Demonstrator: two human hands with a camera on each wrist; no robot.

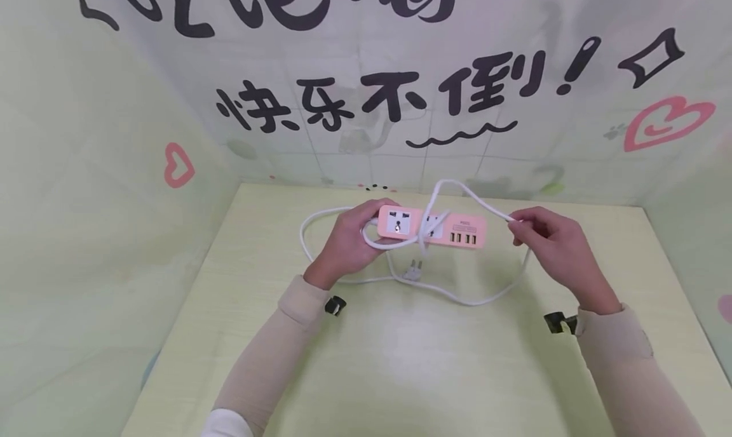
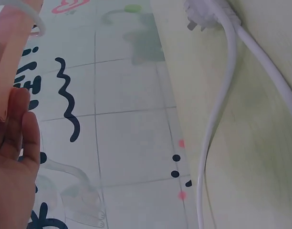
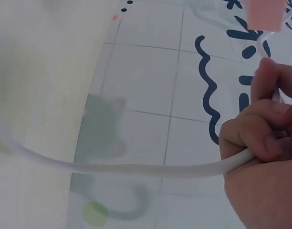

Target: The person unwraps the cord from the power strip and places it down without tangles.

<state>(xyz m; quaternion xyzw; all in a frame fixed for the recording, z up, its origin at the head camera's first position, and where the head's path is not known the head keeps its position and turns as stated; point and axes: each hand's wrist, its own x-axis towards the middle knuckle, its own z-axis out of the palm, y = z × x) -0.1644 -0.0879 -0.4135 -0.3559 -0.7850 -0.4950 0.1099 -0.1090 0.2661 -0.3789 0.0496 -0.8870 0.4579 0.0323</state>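
A pink power strip (image 1: 474, 224) with sockets and several USB ports is held up over the table. My left hand (image 1: 352, 237) grips its left end; in the left wrist view the fingers (image 2: 19, 102) lie against the strip's pink side (image 2: 10, 62). The white cord (image 1: 457, 183) loops across the front of the strip, and my right hand (image 1: 551, 243) pinches it to the right. In the right wrist view the cord (image 3: 151, 170) runs into the curled fingers (image 3: 251, 126). Its white plug (image 1: 413, 270) lies below the strip, and more cord curves around it.
The pale wooden table (image 1: 434, 373) meets a printed fabric backdrop (image 1: 354, 151) with black lettering at the back and sides. Small black devices (image 1: 335, 305) sit at both wrists.
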